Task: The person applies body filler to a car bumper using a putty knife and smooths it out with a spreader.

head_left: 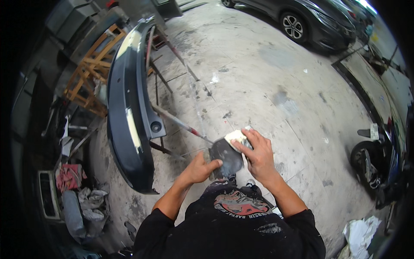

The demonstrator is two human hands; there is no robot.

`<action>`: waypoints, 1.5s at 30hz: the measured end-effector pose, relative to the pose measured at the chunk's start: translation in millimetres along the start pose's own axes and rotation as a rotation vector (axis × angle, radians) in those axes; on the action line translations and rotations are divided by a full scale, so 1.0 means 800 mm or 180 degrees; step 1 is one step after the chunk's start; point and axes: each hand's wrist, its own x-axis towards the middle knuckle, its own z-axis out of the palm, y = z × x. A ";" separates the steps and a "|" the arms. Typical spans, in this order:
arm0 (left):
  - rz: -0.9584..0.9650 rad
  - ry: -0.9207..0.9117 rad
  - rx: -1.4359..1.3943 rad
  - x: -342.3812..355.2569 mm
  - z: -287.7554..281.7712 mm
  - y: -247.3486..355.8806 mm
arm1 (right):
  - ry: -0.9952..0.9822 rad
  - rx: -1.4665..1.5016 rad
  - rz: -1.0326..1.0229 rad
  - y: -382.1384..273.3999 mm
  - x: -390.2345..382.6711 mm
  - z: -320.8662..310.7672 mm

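Note:
In front of my body, my left hand (pixel 199 169) grips the left edge of a dark grey flat plate (pixel 227 159), thumb on its upper face. Pale grey smears mark that face. My right hand (pixel 260 158) is closed around a cream-and-white piece (pixel 235 137) that looks smeared with putty; the fingers hide part of it, and its exact kind is unclear. This piece lies against the plate's upper right edge. To the left, a dark car bumper (pixel 125 95) with cream putty patches rests on a metal stand (pixel 174 121), apart from both hands.
A wooden frame (pixel 92 69) stands behind the bumper. At the lower left lie a pink cloth (pixel 70 177) and crumpled plastic (pixel 92 205). A grey car (pixel 315 21) is parked far right, a motorcycle (pixel 373 162) stands at the right, and white sheeting (pixel 361 235) lies lower right.

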 end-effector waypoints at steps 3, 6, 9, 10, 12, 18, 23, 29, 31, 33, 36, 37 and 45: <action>0.0188 0.0073 -0.0441 0.036 0.014 -0.004 | 0.0436 0.0113 0.0316 0.020 0.020 -0.005; 0.0408 0.0337 -0.1242 0.081 -0.009 -0.013 | 0.1082 0.0302 0.0732 0.045 0.026 -0.008; 0.0635 0.0455 -0.1538 0.124 -0.055 -0.019 | 0.1692 -0.0214 0.0655 0.139 -0.019 0.021; 0.0668 0.0498 -0.1638 0.133 -0.070 -0.020 | 0.1480 -0.0425 0.1237 0.175 -0.045 0.038; 0.0739 0.0534 -0.2004 0.159 -0.084 -0.032 | 0.0321 -0.0220 0.2901 0.224 -0.106 0.066; 0.1229 0.1195 -0.1648 0.218 -0.101 -0.077 | 0.0417 0.0414 0.1677 0.109 0.061 0.115; 0.0892 0.0992 -0.2922 0.268 -0.084 -0.053 | -0.0305 -0.0119 0.0372 0.051 0.192 0.107; 0.0968 0.0805 -0.1872 0.350 -0.075 -0.046 | -0.0121 -0.0190 0.0506 0.135 0.246 0.104; 0.0856 0.0942 -0.1785 0.378 -0.060 -0.038 | 0.0243 -0.0304 0.0480 0.181 0.275 0.103; 0.0927 0.0951 -0.1712 0.400 -0.034 -0.029 | 0.0340 -0.0327 0.0533 0.248 0.308 0.085; 0.1284 0.1008 -0.1663 0.451 -0.028 -0.010 | 0.0142 -0.0344 0.0301 0.274 0.332 0.045; 0.1302 0.0741 -0.1857 0.471 -0.045 -0.011 | -0.0040 -0.0301 0.0084 0.273 0.327 0.038; 0.1720 0.1456 -0.1668 0.547 -0.047 0.024 | -0.0666 0.0123 -0.0152 0.320 0.368 0.018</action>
